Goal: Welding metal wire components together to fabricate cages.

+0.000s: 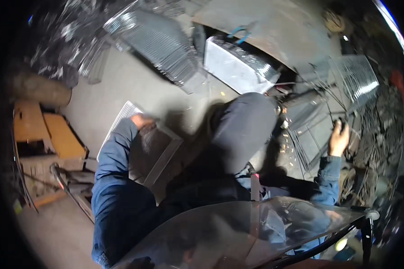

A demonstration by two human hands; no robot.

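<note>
My left hand point(143, 121) is closed on the upper edge of a shallow rectangular panel with a pale ribbed rim point(164, 154), which lies tilted on the left of my knee. Its fingers are somewhat blurred. Out to the right, my right hand point(339, 140) has its fingers curled at a small dark thing, among thin dark rods point(316, 136). What that dark thing is I cannot make out. Ahead of my knee lies a white box-shaped metal piece with ribbed sides point(233, 67). Blue-handled pliers point(239, 33) rest just behind it.
A large ribbed metal piece point(159, 45) lies at the far left, and another ribbed piece point(358, 80) at the far right. Bundled dark wires point(377, 130) pile up along the right. An orange-brown box point(45, 130) stands at left. A clear face shield point(238, 228) crosses the lower view.
</note>
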